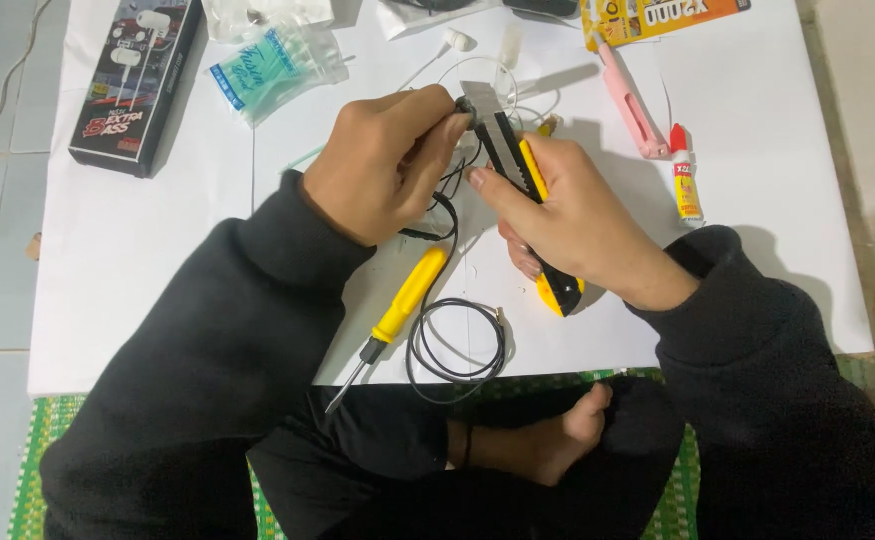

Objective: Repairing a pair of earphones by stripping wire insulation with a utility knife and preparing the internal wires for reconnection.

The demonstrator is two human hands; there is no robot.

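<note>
My left hand (pixel 387 165) pinches a small black earbud (pixel 463 104) at the end of a thin black cable (pixel 454 345). My right hand (pixel 572 215) grips a yellow and black utility knife (pixel 517 165), its extended blade touching the earbud. The cable runs down between my hands and coils near the front edge of the white sheet (pixel 137 270). Both sleeves are black.
A yellow-handled screwdriver (pixel 397 310) lies beside the cable coil. Behind my hands are white earphones (pixel 462 42), a pink lighter (pixel 629 100), a small glue tube (pixel 685 180), a black earphone box (pixel 137 80) and a clear teal-printed packet (pixel 267 65). My bare foot (pixel 557 435) rests below.
</note>
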